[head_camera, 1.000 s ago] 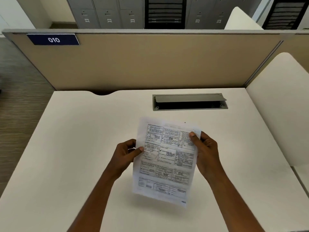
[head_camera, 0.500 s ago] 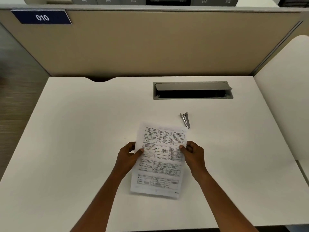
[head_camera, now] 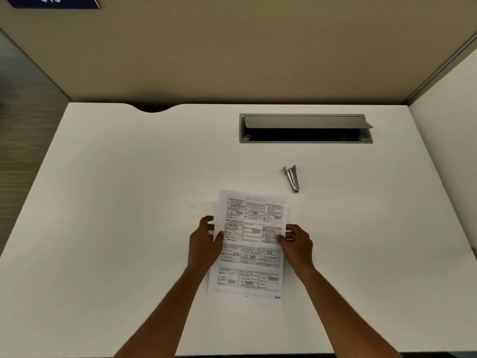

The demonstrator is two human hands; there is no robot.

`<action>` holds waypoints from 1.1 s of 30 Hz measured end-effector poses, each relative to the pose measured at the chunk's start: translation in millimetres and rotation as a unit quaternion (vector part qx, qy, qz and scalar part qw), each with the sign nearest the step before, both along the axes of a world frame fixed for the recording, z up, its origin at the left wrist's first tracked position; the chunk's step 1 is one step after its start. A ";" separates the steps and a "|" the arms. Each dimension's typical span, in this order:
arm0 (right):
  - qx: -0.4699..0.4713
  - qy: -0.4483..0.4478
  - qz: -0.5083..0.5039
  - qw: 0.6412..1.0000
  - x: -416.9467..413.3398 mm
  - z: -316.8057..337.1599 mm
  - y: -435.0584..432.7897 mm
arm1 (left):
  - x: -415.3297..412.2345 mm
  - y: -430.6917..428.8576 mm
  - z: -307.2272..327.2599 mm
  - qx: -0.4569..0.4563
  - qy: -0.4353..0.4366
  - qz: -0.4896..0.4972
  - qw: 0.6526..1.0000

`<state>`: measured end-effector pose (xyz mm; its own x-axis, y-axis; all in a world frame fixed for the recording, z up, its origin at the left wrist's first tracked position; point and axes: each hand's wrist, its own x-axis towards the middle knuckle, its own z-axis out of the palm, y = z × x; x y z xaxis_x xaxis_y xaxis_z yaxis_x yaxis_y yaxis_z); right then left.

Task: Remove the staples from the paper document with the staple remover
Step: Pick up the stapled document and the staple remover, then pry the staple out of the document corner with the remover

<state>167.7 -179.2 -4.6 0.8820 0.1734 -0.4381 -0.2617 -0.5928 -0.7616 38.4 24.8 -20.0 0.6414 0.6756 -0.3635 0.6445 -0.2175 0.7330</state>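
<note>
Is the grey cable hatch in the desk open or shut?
Open: the hatch lid is tilted up from its frame, and the dark cavity shows beneath it.

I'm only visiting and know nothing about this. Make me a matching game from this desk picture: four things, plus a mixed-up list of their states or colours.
Things:
1. paper document
2. staple remover
3. cable hatch
4. wall sign

States or colours:
a. dark blue
b. lid tilted open
c. pinched at both side edges
d. lying loose, untouched

Pairs: 1-c, 2-d, 3-b, 4-a.
</note>
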 end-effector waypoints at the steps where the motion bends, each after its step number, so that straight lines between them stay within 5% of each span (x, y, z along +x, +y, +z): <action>1: -0.009 -0.002 0.001 1.000 0.6 -2.5 0.1 | 0.4 -3.7 -2.7 0.034 0.019 -0.011 0.999; 5: -0.035 -0.018 0.017 0.999 -1.8 -11.4 0.6 | 8.8 -23.5 -8.2 0.140 0.017 -0.098 0.985; 13: -0.117 -0.089 0.043 0.988 -6.0 -21.4 2.3 | 43.1 -60.4 -34.1 0.170 0.132 -0.295 0.931; 16: -0.194 -0.123 0.040 0.972 10.6 -19.3 3.6 | 47.0 -60.1 -41.4 0.183 0.149 -0.307 0.922; 23: -0.154 -0.204 0.048 0.966 88.7 -10.2 36.0 | 48.8 -46.7 -51.1 0.193 0.131 -0.303 0.924; 33: -0.190 -0.191 0.079 0.960 142.4 -27.1 61.8 | 55.9 -51.9 -58.8 0.172 0.041 -0.265 0.948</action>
<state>310.1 -117.3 -31.8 0.9665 0.2104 -0.1467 0.1095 -0.8557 -0.5058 94.3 -27.1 -78.8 0.9033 0.3533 -0.2435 0.4291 -0.7437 0.5126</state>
